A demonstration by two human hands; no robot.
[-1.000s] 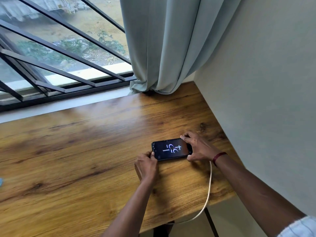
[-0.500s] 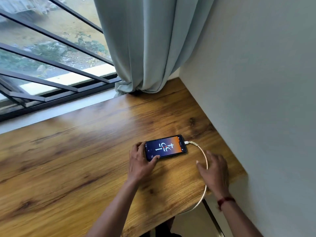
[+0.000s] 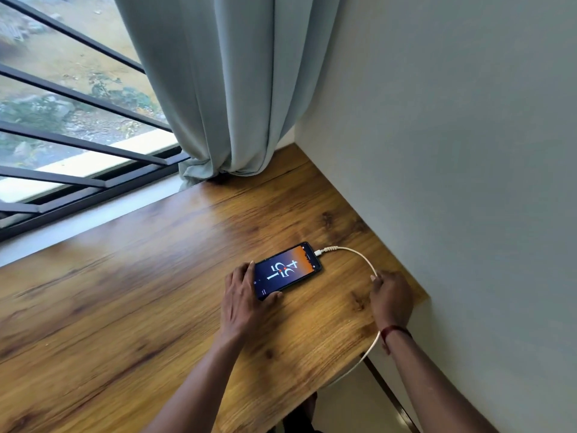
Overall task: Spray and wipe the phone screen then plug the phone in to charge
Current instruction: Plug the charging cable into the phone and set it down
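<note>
A black phone [image 3: 287, 270] lies flat on the wooden desk [image 3: 125, 307], its screen lit with a clock and an orange glow at the far end. A white charging cable [image 3: 352, 252] is plugged into that far end, arcs to the right and drops over the desk's front edge. My left hand [image 3: 243, 301] grips the phone's near end, fingers on one long side and thumb on the other. My right hand [image 3: 390, 298] rests flat on the desk over the cable, fingers spread, holding nothing.
A pale wall [image 3: 452, 151] closes the desk's right side. A grey-green curtain [image 3: 224, 89] hangs down to the desk's back corner. A window with dark metal bars [image 3: 78, 142] runs along the back left. A dark table leg [image 3: 390, 398] shows below the front edge.
One second ago my right hand was at the phone's far end with the plug; it has let go and drawn back to the right onto the cable. The screen now glows orange.
</note>
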